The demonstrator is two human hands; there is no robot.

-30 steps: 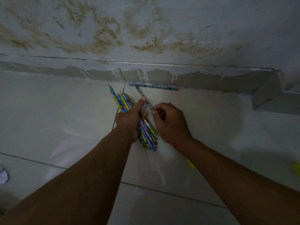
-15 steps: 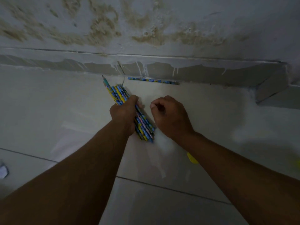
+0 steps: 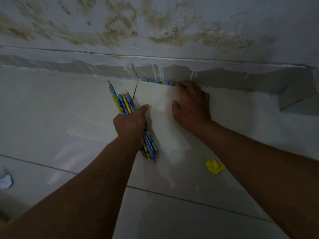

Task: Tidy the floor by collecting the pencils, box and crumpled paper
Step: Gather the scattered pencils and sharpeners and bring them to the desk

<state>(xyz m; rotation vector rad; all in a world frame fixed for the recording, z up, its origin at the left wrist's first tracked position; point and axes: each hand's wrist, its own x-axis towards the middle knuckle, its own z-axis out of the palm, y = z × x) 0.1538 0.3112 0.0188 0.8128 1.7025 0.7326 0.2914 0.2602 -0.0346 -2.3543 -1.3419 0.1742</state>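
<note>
From the head view, the left hand (image 3: 130,125) is wrapped around a bundle of pencils (image 3: 123,104), fingers curled tight on it, tips pointing toward the wall, above the pale floor (image 3: 51,109). The right hand (image 3: 191,104) lies spread, fingers apart, its fingertips at the end of a single pencil (image 3: 158,81) lying along the floor's far edge against the skirting (image 3: 241,78); whether they actually touch it is hard to tell in the dim light. A yellow scrap (image 3: 214,166) lies beside the right forearm. Crumpled paper (image 3: 6,181) sits at the floor's left edge.
</note>
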